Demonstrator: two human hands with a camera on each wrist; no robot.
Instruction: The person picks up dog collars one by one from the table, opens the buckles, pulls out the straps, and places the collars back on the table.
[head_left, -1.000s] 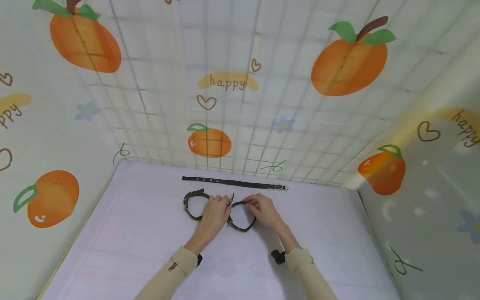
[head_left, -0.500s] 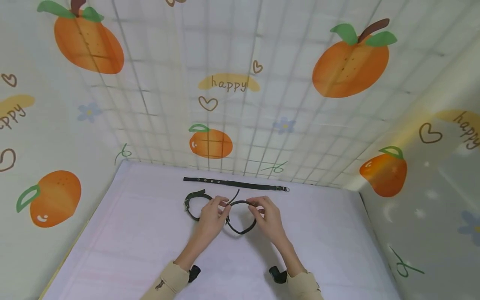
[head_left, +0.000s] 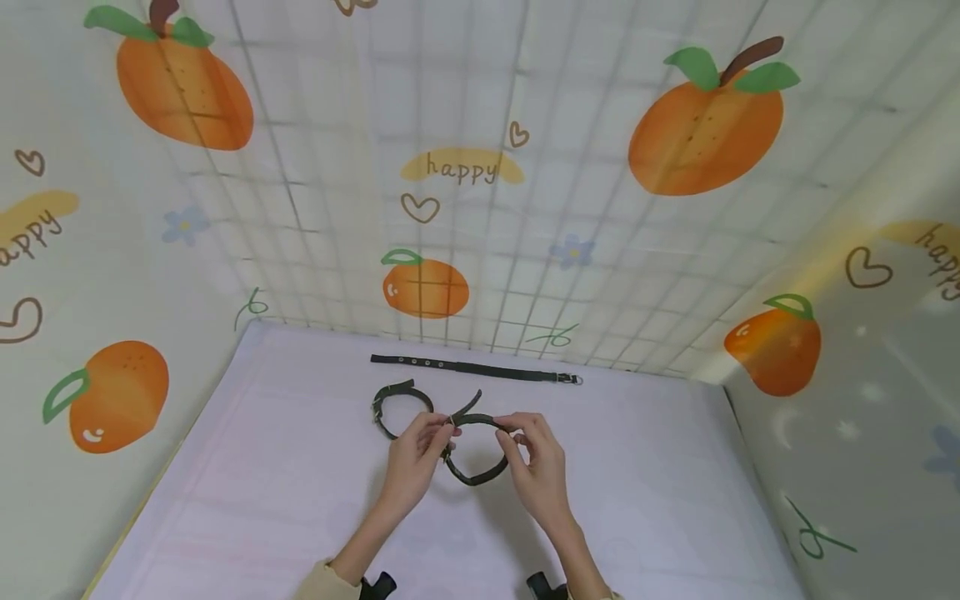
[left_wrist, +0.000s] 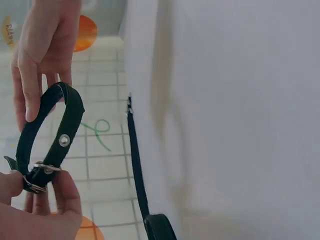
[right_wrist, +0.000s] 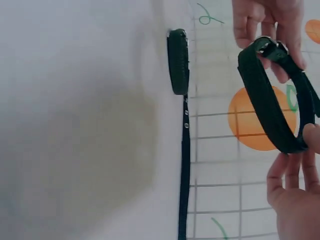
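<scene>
A: Where's the collar point(right_wrist: 265, 100)?
B: Above the table point(head_left: 637, 483), on the person's side of the strap point(head_left: 487, 370), its free end pointing towards the strap.
A: And the grip?
B: Clamped on it from both sides: the left hand point(head_left: 415, 457) pinches it by the buckle point(left_wrist: 46, 168), the right hand point(head_left: 538, 467) pinches the opposite side.
A: Anything close by?
B: A buckled loop point(right_wrist: 178, 62) on the table, just on the person's side of the strap's left half. In the head view the left hand hides part of it. Beyond the strap stands the wall point(head_left: 330, 208), printed with oranges point(head_left: 426, 288).
A: Any writing?
B: "happy" point(head_left: 461, 167) on the wall above the strap, and again well to its left and right, partly cut off.
</scene>
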